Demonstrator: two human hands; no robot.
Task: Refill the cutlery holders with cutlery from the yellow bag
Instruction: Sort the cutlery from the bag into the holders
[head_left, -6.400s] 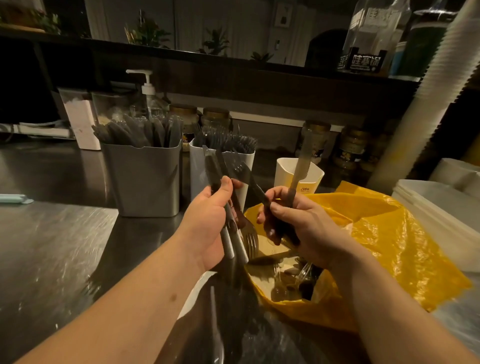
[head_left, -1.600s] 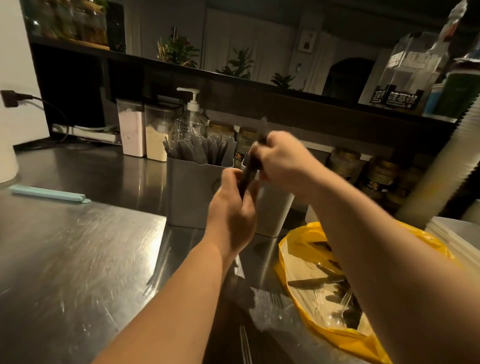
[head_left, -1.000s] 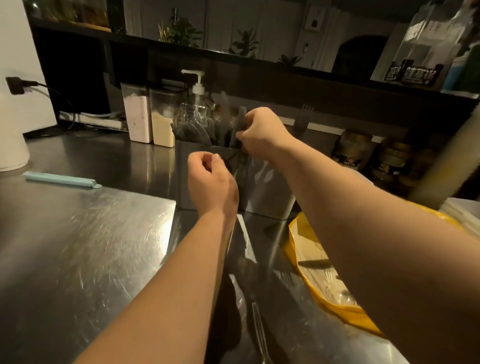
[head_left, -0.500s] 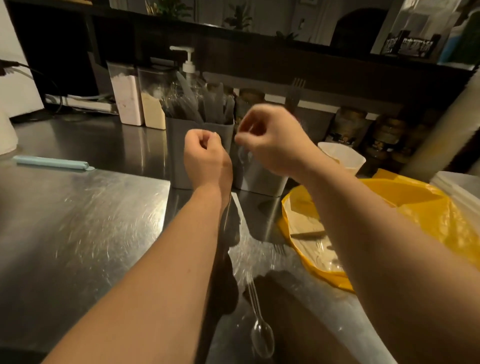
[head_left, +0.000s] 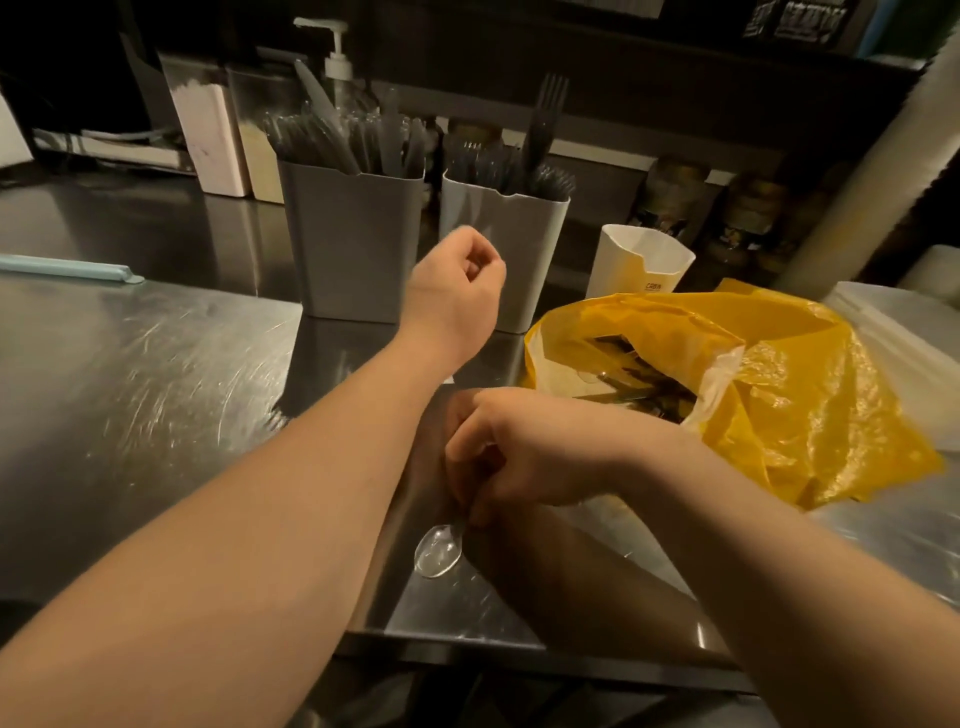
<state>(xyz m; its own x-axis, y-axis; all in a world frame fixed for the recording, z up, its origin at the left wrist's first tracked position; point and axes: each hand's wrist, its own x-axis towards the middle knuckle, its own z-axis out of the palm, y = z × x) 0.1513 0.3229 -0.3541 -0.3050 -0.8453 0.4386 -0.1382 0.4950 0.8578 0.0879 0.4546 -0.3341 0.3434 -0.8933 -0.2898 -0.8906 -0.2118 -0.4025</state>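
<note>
"Steel counter (head_left: 130, 389) — what lies on it?"
"One clear spoon (head_left: 438, 550), near the front edge. Right hand (head_left: 519, 457), raised a moment ago, now pinches its handle; left hand (head_left: 457, 291) hovers curled, empty."
"And around it?"
"Yellow bag (head_left: 779, 395) open just beside; grey holder (head_left: 353, 244) and white holder (head_left: 506, 244) behind, well stocked — this stray likely goes in next."

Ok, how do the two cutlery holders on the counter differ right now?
The grey holder is darker and looks wider, filled with what look like knives. The white holder is paler and holds forks, with one black fork standing well above the rest. Both stand upright side by side, well stocked.
</note>
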